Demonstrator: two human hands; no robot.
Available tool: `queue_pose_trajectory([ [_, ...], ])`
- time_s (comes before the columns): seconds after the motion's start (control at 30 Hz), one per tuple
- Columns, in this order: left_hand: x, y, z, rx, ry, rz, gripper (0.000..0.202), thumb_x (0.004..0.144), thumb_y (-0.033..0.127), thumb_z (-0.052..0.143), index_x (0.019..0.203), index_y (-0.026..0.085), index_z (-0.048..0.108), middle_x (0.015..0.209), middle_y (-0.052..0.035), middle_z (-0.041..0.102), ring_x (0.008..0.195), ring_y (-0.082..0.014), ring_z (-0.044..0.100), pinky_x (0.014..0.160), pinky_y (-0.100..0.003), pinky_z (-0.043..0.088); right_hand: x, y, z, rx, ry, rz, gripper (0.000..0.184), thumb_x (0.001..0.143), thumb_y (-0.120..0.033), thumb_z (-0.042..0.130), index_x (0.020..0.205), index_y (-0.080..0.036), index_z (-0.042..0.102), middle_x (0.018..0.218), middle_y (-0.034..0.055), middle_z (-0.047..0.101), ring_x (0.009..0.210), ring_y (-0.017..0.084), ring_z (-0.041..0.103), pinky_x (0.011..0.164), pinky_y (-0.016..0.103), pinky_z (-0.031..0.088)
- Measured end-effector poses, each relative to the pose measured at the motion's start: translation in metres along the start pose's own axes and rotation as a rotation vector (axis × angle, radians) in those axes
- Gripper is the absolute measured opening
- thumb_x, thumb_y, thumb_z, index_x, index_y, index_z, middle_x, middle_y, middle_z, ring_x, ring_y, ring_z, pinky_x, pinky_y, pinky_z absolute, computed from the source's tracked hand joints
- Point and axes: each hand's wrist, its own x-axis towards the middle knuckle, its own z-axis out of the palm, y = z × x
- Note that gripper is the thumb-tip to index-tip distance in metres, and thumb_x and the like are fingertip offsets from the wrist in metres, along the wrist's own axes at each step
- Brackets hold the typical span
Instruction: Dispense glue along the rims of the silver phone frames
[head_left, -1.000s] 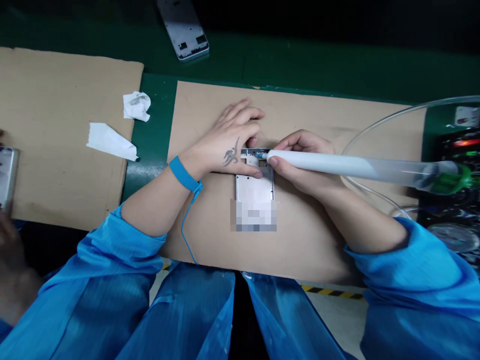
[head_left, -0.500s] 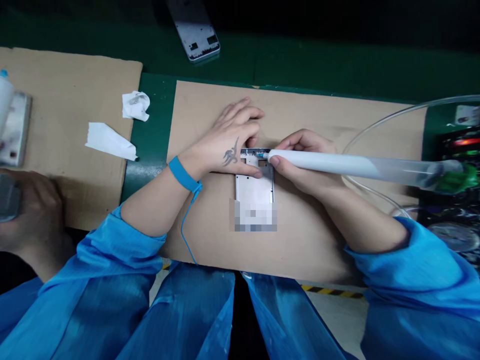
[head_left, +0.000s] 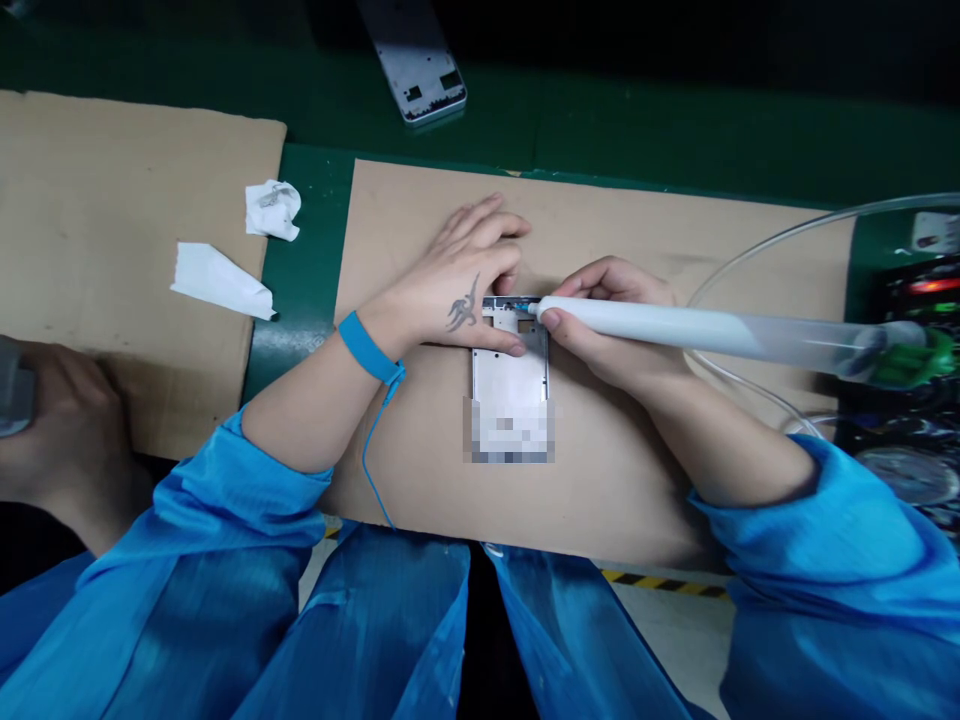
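White syringe [head_left: 667, 324], pinched in the right hand [head_left: 628, 358], points left at a phone frame [head_left: 510, 380] running lengthwise toward the wearer, its far end under the spread left hand [head_left: 469, 285].

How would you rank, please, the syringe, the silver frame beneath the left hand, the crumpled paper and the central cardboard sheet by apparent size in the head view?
Largest to smallest:
Central cardboard sheet
Syringe
Silver frame, partly covered
Crumpled paper

A crumpled paper [head_left: 272, 210] and a flat paper strip [head_left: 221, 280] overhung the left cardboard sheet [head_left: 135, 220] — a silvery frame [head_left: 420, 65] lay farther back on the green desk [head_left: 300, 270] — and striped tape [head_left: 667, 584] crossed the floor [head_left: 682, 630].
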Motion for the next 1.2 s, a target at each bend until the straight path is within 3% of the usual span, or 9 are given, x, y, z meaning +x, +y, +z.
queue_pose_trajectory([
  [0.33, 0.0001, 0.0001, -0.0004, -0.007, -0.005, -0.004, 0.061, 0.067, 0.072, 0.101, 0.097, 0.027, 0.072, 0.171, -0.0114, 0.057, 0.176, -0.0504, 0.026, 0.147, -0.070, 0.020, 0.0017, -0.0003, 0.0037, 0.018, 0.036, -0.002, 0.042, 0.082, -0.061, 0.097, 0.092, -0.029, 0.073, 0.083, 0.0041, 0.080, 0.066, 0.022, 0.073, 0.058, 0.038, 0.060],
  [0.6, 0.0005, -0.0005, 0.0006, 0.022, -0.006, -0.001, 0.066, 0.070, 0.081, 0.096, 0.096, 0.026, 0.072, 0.172, -0.0143, 0.056, 0.177, -0.0487, 0.026, 0.147, -0.068, 0.021, 0.0034, -0.0042, 0.0027, 0.012, 0.024, -0.003, 0.041, 0.082, -0.060, 0.098, 0.091, -0.029, 0.073, 0.085, 0.0047, 0.080, 0.070, 0.023, 0.073, 0.063, 0.040, 0.063],
  [0.97, 0.0009, 0.0000, -0.0007, -0.004, -0.012, -0.018, 0.067, 0.067, 0.085, 0.095, 0.097, 0.029, 0.074, 0.172, -0.0109, 0.056, 0.177, -0.0483, 0.025, 0.147, -0.070, 0.020, 0.0021, -0.0035, 0.0046, 0.036, 0.029, 0.009, 0.041, 0.081, -0.057, 0.099, 0.095, -0.028, 0.074, 0.087, 0.0044, 0.080, 0.072, 0.023, 0.073, 0.064, 0.040, 0.062],
  [1.2, 0.0022, 0.0019, -0.0011, -0.005, -0.016, -0.027, 0.065, 0.064, 0.079, 0.100, 0.094, 0.030, 0.072, 0.171, -0.0094, 0.058, 0.177, -0.0495, 0.026, 0.149, -0.071, 0.019, 0.0027, -0.0056, 0.0025, 0.009, -0.052, 0.012, 0.041, 0.082, -0.058, 0.099, 0.101, -0.030, 0.075, 0.095, 0.0050, 0.082, 0.080, 0.026, 0.077, 0.072, 0.043, 0.068],
])
